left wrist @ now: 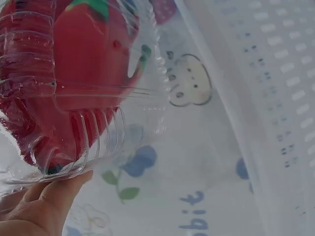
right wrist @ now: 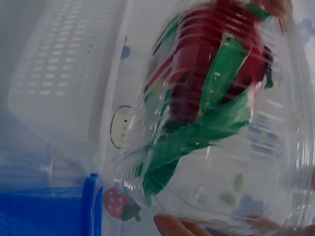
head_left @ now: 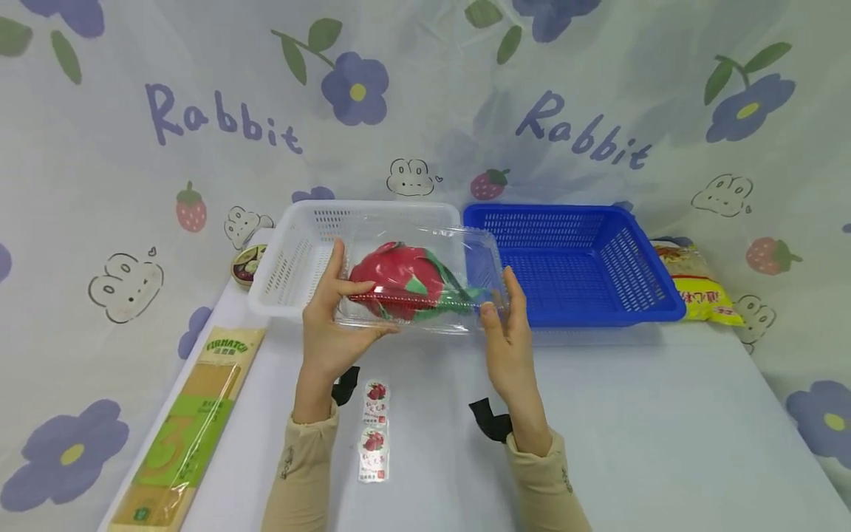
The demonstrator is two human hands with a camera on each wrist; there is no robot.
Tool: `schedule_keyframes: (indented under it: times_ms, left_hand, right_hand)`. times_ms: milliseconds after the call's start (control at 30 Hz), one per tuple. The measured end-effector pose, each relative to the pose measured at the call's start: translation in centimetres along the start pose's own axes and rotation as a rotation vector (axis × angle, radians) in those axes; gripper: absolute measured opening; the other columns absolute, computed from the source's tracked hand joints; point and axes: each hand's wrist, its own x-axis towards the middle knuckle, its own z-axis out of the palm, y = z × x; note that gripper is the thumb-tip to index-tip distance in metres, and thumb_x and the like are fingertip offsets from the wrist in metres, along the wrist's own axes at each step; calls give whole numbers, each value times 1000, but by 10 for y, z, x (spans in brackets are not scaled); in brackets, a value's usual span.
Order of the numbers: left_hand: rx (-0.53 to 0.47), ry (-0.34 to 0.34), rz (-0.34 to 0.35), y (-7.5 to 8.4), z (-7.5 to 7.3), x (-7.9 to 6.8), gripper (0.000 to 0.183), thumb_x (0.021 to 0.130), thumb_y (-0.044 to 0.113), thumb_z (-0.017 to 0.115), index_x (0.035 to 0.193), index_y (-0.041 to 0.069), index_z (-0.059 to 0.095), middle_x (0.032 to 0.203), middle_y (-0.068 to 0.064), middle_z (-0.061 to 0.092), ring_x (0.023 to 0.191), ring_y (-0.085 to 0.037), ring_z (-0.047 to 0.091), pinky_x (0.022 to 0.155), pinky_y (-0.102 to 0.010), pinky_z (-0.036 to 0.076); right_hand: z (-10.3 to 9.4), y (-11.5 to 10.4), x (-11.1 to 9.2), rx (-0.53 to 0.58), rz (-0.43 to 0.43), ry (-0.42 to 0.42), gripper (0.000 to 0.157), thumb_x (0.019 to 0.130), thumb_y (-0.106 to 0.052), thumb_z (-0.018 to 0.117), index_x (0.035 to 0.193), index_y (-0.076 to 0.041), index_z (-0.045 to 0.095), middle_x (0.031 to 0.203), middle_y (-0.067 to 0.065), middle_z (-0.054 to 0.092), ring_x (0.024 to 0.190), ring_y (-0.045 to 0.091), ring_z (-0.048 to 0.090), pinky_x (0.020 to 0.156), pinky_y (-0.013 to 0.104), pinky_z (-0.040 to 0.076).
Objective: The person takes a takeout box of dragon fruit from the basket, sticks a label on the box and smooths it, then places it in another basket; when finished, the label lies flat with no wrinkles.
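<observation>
A clear plastic clamshell box is held up above the table, lid over its base. Inside lies a red dragon fruit with green scales, leaning to the box's left side. My left hand grips the left end, thumb along the lower edge and fingers against the side and front. My right hand grips the right end between thumb and fingers. The left wrist view shows the fruit through the ribbed wall; in the right wrist view, fingertips show at the box's end. On the table below lies a strip of dragon fruit stickers.
Behind the box stand a white basket and a blue basket. A noodle pack lies along the left edge. A yellow food bag sits beyond the blue basket; a small round container is left of the white one.
</observation>
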Motion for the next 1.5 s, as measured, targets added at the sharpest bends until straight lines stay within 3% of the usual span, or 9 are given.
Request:
schedule_keyframes:
  times_ms: [133,200,333,467,567,700,833,1067,1500]
  left_hand:
    - [-63,-52,166,12,7,-10,44,70,21,87,100,-3,64,156,-18,32,146,-33,31,109,-27,41]
    - [-56,-72,254,19,11,-16,44,73,30,85,99,0,65,154,-24,32,143,-38,34,109,-30,41]
    - [12,-129,333,35,17,-27,43,67,9,88,103,4,64,153,-30,29,140,-40,38,108,-32,42]
    - [34,-252,168,54,14,-40,77,63,10,89,131,4,53,160,-21,18,148,-32,25,116,-30,31]
    - [13,-285,-11,63,12,-50,93,72,23,85,148,6,35,163,-16,12,150,-34,16,116,-45,29]
    - [14,-158,-214,64,19,-61,85,83,15,73,153,8,25,162,-13,20,148,-35,22,109,-56,31]
    - [60,-25,-376,59,28,-78,75,89,9,66,153,8,27,158,-9,31,145,-30,31,107,-46,36]
    - [85,-1,-415,53,39,-107,75,87,10,69,151,3,30,156,-15,33,144,-36,32,101,-53,40]
    - [105,-55,-521,35,50,-132,83,84,11,73,151,1,27,156,-20,29,144,-43,27,98,-64,40]
  right_hand:
    - [-22,4,-3,49,-14,-27,55,105,-24,40,155,-16,20,162,7,20,144,36,32,113,54,33]
    - [-33,7,-3,107,-41,-69,54,104,-22,40,155,-14,22,162,7,19,144,38,30,113,45,36]
    - [-51,11,-8,238,-109,-127,54,103,-16,40,154,-8,22,162,12,16,145,41,26,109,24,41]
    - [-62,9,-21,207,-178,-90,55,100,-11,43,153,-8,26,162,13,19,147,24,27,109,14,34]
    - [-65,6,-31,102,-244,-45,59,94,-5,48,151,-7,31,161,13,21,148,15,26,113,16,30]
    - [-60,5,-44,-30,-327,-36,67,86,-1,56,149,-2,33,162,17,17,151,21,16,121,48,19]
    - [-54,9,-59,-91,-336,-69,72,83,-4,62,149,-4,34,163,16,14,152,23,8,105,79,8]
    - [-57,23,-78,-153,-276,-81,77,79,-1,64,150,-8,34,163,15,13,151,16,10,96,85,12]
    - [-54,65,-92,-191,-219,-73,73,81,-1,63,149,-7,35,160,22,17,148,-1,12,96,83,19]
